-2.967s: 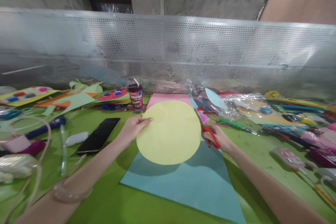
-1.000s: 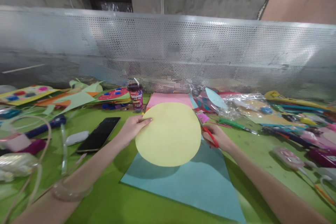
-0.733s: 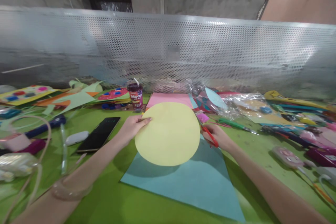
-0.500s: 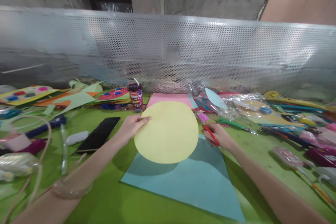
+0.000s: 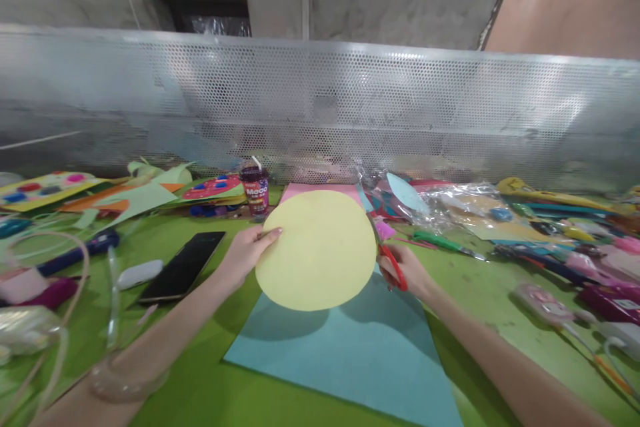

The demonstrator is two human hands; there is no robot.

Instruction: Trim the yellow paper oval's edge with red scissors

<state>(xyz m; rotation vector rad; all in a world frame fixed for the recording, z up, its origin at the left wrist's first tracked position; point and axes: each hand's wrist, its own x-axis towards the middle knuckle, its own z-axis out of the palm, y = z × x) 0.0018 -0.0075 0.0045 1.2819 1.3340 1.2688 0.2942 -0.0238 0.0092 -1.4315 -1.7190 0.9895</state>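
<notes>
A pale yellow paper circle [image 5: 317, 253] is held up over the table, its left edge pinched between the thumb and fingers of my left hand [image 5: 253, 248]. My right hand [image 5: 406, 270] is wrapped round the red handles of a pair of scissors [image 5: 393, 267]. The scissor blades point up and away, close along the circle's right edge; whether they touch the paper I cannot tell. Below the circle lies a light blue paper sheet [image 5: 340, 360], partly in its shadow. A pink sheet [image 5: 320, 188] shows behind the circle's top edge.
A black phone [image 5: 185, 267], a white oval case [image 5: 141, 273] and a Meco drink cup [image 5: 255, 192] stand on the left. Green-handled scissors [image 5: 447, 243] and plastic packets [image 5: 465, 200] lie right. Paper offcuts [image 5: 135, 200] are at the back left, before a perforated metal panel [image 5: 320, 93].
My right hand and the scissors have shifted slightly left, nearer the circle's edge. The camera view has tilted up a little, bringing a green exit sign into sight. My left hand keeps its pinch.
</notes>
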